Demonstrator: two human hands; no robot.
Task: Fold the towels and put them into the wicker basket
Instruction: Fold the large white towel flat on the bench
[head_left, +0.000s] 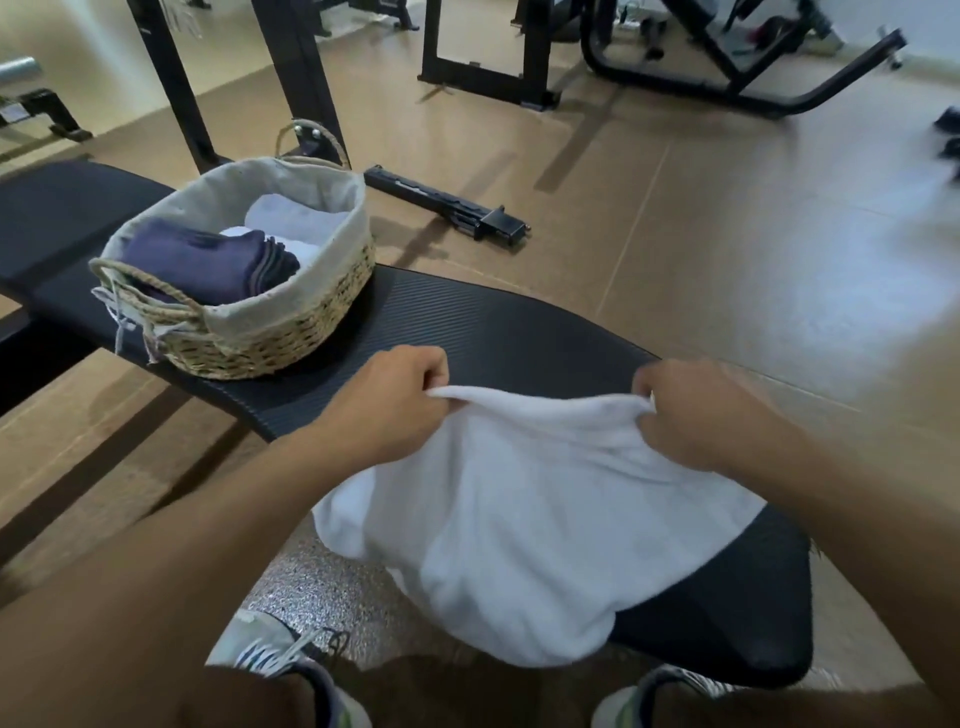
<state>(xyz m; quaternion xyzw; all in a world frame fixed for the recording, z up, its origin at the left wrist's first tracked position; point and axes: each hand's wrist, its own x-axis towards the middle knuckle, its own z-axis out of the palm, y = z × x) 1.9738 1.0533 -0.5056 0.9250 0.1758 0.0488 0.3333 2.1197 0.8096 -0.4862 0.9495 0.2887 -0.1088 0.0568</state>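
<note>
A white towel (524, 519) hangs in front of me over the near end of a black padded bench (467, 322). My left hand (395, 405) pinches its upper left corner and my right hand (696, 415) pinches its upper right corner, so the top edge stretches between them. Its lower part drapes over the bench seat toward my feet. The wicker basket (270, 332), lined with beige cloth, stands on the bench at the left. Inside it lie a folded dark purple towel (202, 260) and folded white towels (296, 218).
A black metal bar (447, 205) lies on the brown floor beyond the bench. Black gym machine frames (519, 62) stand at the back. My two shoes (280, 649) are on the floor at the bottom, beside a speckled mat.
</note>
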